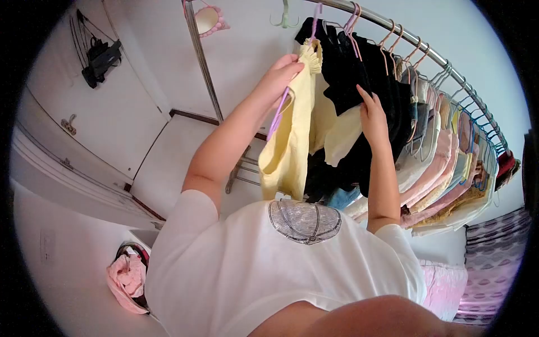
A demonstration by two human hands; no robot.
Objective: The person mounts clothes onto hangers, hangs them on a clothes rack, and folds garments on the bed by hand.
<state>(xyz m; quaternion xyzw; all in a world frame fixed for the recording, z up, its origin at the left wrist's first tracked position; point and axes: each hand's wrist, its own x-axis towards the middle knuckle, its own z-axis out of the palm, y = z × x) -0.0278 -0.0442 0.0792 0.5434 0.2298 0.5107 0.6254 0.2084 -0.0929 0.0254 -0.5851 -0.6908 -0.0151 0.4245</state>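
A pale yellow garment (pixel 297 123) hangs by a purple hanger (pixel 276 119) near the left end of the metal clothes rail (pixel 387 23). My left hand (pixel 282 77) is closed on the garment's shoulder and the hanger's arm. Black garments (pixel 387 123) hang just right of it. My right hand (pixel 371 112) is raised against them, its fingers apart and stretched upward, close to a pale yellow part of cloth (pixel 343 135). Whether that cloth belongs to the same garment, I cannot tell.
Many light and pink clothes (pixel 432 168) on hangers fill the rail's right side. A metal upright (pixel 205 62) stands on the left, with a white door (pixel 84 106) beyond it. A black bag (pixel 100 62), a pink basket (pixel 128 275) and patterned curtains (pixel 497 258) are around.
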